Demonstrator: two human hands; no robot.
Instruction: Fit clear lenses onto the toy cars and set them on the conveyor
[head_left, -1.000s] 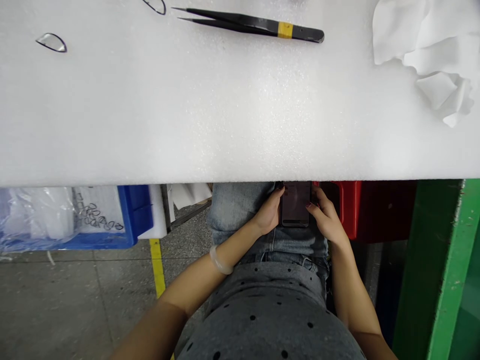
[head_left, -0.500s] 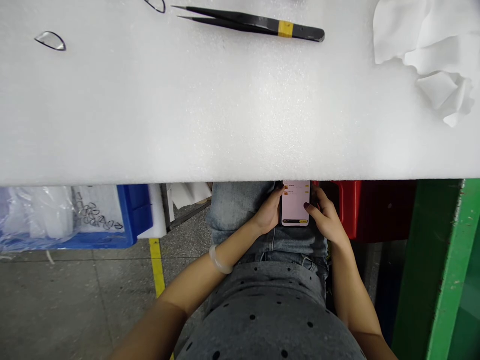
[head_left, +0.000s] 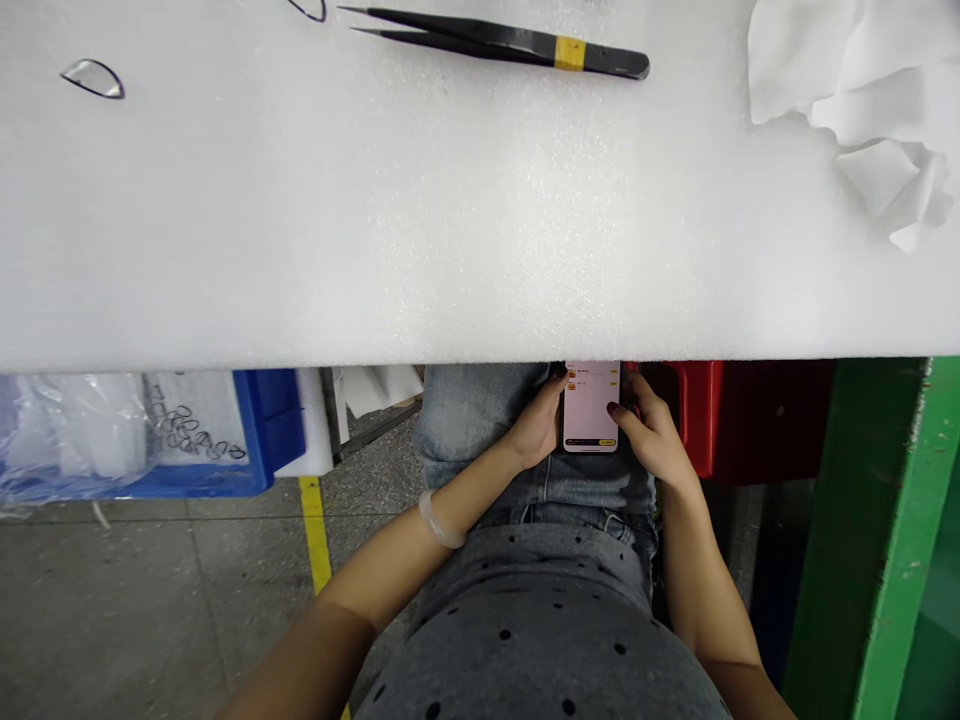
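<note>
Both hands — left hand & right hand — had fingers clasped on phone in lap, under desk edge; screen, dark 1 s earlier, was lit. Tweezers lay untouched.

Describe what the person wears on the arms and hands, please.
Both forearms are bare, with no sleeves and no gloves. The left wrist carries a pale, smooth bangle. The right hand has dark red polish on its fingernails. No watch or ring is visible.
</note>
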